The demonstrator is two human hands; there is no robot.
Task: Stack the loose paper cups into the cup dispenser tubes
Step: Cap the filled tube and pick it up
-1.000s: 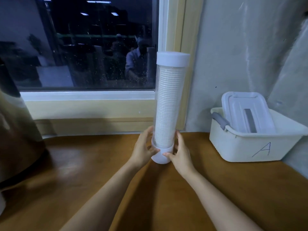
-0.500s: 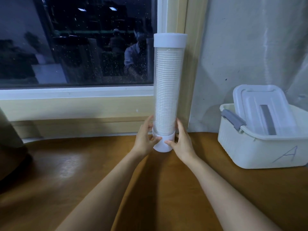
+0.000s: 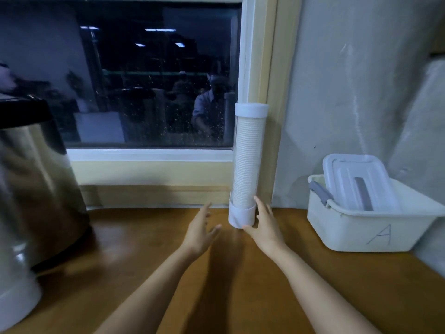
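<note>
the cup dispenser tube (image 3: pixel 248 165) is standing upright on the wooden surface (image 3: pixel 144 249), its long axis running vertically, white cap pointing up, leaning against the window frame (image 3: pixel 269 68). stacked paper cups (image 3: pixel 248 150) are filling it. the right hand (image 3: pixel 265 227) is lying loosely spread against the tube's bottom collar, thumb touching. the left hand (image 3: pixel 199 230) is hovering apart, fingers splayed, holding nothing.

Clear smooth plastic dispenser tube (image 3: pixel 248 165) with matt white caps; glossy wooden counter (image 3: pixel 144 249); shiny metal bin (image 3: pixel 36 184) at left; matt cream plastic tub (image 3: pixel 361 227) — right.
</note>
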